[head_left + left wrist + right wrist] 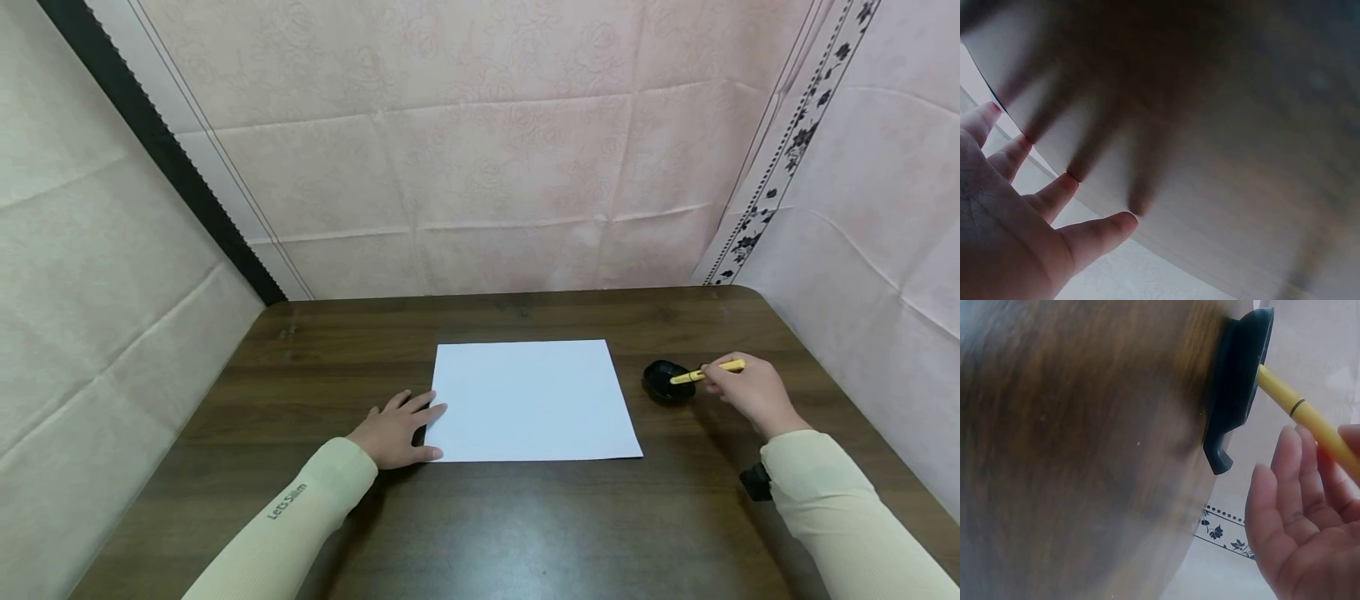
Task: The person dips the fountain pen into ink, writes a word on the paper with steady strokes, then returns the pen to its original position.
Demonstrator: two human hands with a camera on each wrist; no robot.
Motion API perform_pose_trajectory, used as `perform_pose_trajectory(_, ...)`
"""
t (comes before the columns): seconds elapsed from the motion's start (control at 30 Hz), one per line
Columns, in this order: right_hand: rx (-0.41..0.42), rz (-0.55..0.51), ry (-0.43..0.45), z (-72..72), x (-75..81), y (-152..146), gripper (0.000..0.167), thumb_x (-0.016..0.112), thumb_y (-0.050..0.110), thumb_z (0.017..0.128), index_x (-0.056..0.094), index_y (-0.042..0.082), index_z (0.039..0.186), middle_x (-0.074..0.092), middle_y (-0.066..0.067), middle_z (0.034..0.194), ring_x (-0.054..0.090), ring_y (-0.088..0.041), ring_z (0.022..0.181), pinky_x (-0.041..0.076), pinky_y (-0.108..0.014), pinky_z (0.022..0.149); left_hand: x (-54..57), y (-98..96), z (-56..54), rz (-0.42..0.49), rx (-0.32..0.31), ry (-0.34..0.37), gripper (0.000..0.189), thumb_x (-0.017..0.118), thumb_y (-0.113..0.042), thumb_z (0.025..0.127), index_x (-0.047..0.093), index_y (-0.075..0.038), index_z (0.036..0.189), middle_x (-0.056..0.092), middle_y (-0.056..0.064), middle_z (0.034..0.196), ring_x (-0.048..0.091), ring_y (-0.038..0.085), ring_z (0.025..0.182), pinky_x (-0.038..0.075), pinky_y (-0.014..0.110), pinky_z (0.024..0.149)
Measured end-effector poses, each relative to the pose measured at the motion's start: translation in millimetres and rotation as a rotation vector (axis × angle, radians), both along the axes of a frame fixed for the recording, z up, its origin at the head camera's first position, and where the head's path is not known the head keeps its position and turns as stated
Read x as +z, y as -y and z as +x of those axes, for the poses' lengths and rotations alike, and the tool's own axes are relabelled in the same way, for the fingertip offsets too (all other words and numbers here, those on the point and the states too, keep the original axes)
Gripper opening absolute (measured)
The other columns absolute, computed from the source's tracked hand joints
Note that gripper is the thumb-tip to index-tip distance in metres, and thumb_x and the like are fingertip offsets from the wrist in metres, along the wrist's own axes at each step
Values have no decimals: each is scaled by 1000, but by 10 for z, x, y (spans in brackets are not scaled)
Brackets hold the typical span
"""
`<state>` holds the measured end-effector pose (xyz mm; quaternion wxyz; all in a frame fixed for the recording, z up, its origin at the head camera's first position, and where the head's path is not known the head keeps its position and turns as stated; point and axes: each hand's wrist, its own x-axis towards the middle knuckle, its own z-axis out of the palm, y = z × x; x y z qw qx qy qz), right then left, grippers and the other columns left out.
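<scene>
A white sheet of paper (528, 404) lies flat on the brown table. At its left edge my left hand (397, 432) rests with straight, spread fingers (1104, 234), the fingertips touching the paper and tabletop. To the right of the sheet sits a small black dish (660, 385), which shows a short lip in the right wrist view. My right hand (748, 393) pinches a yellow brush (688, 377) with a dark ring round its handle. The brush slants down into the dish, whose rim hides its tip in the right wrist view.
The wood-grain table (525, 525) reaches back to a pale patterned cloth (495, 183) hung behind it. Similar cloth hangs on the left and right, with a black band (161, 142) and a floral border (798, 150).
</scene>
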<state>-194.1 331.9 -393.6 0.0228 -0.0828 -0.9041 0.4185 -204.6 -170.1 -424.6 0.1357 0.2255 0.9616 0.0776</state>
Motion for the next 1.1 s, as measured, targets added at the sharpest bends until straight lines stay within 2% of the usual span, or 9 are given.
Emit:
perform_pose_trajectory(0.27, -38, 12, -5, 14, 35, 13, 37, 52, 30, 98, 60, -6, 106, 71, -7, 85, 64, -13, 76, 53, -30, 64, -19, 9, -9, 5, -8, -3, 72, 63, -53, 88, 36, -28, 150, 24, 0, 159, 20, 40, 144, 25, 73, 100)
perform_pose_trajectory(0.43, -63, -30, -14, 22, 99, 30, 40, 52, 31, 98, 59, -6, 108, 71, -8, 87, 64, -5, 71, 53, -27, 63, -12, 7, -8, 8, -12, -4, 72, 63, -53, 88, 37, -27, 150, 25, 1, 159, 20, 40, 144, 26, 73, 100)
perform_pose_trajectory(0.6, -77, -72, -39, 47, 151, 21, 39, 53, 32, 98, 59, -5, 107, 70, 3, 79, 63, 1, 67, 53, -26, 61, 10, 5, 1, 10, -12, -3, 72, 64, -52, 88, 37, -26, 150, 25, 2, 159, 21, 41, 143, 26, 73, 99)
perform_pose_trajectory(0.8, -87, -158, -99, 46, 208, 51, 33, 57, 28, 96, 59, -5, 104, 65, 18, 69, 61, 7, 65, 51, -16, 60, 37, -1, 15, 14, -2, 7, 72, 64, -50, 88, 37, -26, 150, 25, 2, 159, 20, 40, 144, 25, 73, 100)
perform_pose_trajectory(1.1, -74, -180, -112, 51, 310, 143, 37, 58, 29, 96, 57, -5, 111, 62, 18, 76, 61, 8, 69, 52, -14, 63, 16, 6, 14, 14, -5, 9, 72, 63, -51, 89, 36, -27, 151, 24, 1, 159, 18, 39, 144, 25, 73, 101)
